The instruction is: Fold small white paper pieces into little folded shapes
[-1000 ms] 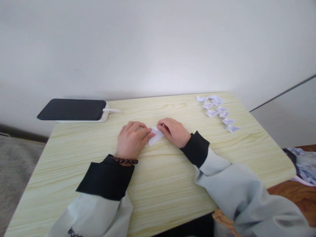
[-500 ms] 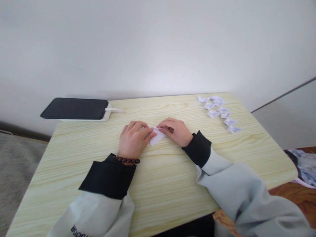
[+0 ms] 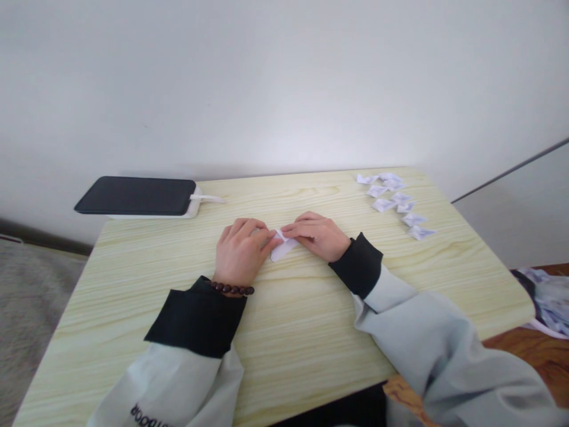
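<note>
Evidently only partly folded, the small flat white paper piece (image 3: 281, 253) sits near the middle of the pale wood-grain counter (image 3: 284, 344) — pinched by the left hand (image 3: 240, 252), held opposite by the right hand (image 3: 319, 236), fingers bunched — while several pointed folded white paper shapes (image 3: 383, 205), seemingly finished, lie loose at far right, in no container.

Free tabletop (image 3: 349, 210) between hands (image 3: 317, 237) and folded papers (image 3: 383, 205), phone (image 3: 137, 196) leftward, wall (image 3: 284, 89) behind as obstacles.

Left hand (image 3: 242, 249) knuckles up, thumb and forefinger pinched. Right hand (image 3: 317, 234) lower-angled, fingers (image 3: 299, 229) together, pointing left. Fingertips of both nearly meeting. Sleeved forearms (image 3: 409, 314) converging forward.
</note>
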Demonstrator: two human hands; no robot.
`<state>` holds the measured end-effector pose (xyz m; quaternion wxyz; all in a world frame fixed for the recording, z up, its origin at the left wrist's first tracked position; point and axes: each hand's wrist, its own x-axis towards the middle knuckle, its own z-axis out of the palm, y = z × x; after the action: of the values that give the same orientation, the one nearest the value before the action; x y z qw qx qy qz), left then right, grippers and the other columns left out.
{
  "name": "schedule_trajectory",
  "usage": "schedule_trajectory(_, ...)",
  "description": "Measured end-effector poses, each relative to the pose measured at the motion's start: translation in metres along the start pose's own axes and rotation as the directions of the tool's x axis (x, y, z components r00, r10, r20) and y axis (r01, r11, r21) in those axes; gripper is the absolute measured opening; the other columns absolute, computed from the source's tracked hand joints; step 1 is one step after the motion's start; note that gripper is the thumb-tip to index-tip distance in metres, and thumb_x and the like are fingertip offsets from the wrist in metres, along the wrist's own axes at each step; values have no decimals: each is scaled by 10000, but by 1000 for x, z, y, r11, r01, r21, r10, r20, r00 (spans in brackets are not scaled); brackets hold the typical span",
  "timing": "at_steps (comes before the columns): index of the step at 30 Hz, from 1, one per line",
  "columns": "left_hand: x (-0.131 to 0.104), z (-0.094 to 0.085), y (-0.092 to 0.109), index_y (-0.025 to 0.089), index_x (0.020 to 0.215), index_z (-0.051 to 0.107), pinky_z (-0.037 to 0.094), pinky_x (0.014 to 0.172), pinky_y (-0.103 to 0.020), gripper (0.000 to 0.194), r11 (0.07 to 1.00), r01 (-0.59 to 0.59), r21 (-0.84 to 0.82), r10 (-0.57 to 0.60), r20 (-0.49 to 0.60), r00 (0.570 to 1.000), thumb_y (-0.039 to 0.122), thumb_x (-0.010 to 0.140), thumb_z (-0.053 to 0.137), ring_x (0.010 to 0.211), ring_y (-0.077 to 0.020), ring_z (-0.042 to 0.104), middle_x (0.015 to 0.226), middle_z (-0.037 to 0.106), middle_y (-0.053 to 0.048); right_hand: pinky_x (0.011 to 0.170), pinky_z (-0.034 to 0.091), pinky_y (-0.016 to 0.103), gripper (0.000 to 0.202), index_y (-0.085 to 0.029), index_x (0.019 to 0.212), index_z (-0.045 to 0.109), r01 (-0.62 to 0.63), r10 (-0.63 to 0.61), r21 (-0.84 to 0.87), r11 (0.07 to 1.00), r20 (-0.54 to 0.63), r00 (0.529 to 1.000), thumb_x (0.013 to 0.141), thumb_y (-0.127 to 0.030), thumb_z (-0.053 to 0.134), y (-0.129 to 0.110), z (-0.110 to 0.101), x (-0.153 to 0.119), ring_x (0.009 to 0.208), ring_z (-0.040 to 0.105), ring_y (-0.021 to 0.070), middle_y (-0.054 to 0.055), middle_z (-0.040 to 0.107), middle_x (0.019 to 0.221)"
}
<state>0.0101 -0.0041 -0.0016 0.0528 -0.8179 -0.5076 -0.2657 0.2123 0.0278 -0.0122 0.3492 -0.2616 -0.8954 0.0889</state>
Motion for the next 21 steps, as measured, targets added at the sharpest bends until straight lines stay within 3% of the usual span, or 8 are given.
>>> schedule_trajectory(7,-1,0,0,259,950,686,443,747,-335,212,999,-7,34,7,3,1000,388,790,635,894,-210,577,893,672,-7,782,547,288,229,-177,956,687,69,-68,-46,997,20,997,851,-98,499,5,-1,-3,853,584,156,12,714,995)
schedule_trajectory(21,-1,0,-1,290,935,704,439,708,-329,181,996,-60,59,61,-14,998,376,793,633,857,-205,575,864,670,-2,797,551,320,278,-179,1016,684,102,-98,-81,992,51,994,860,-119,461,6,-2,-4,893,579,167,31,708,1015)
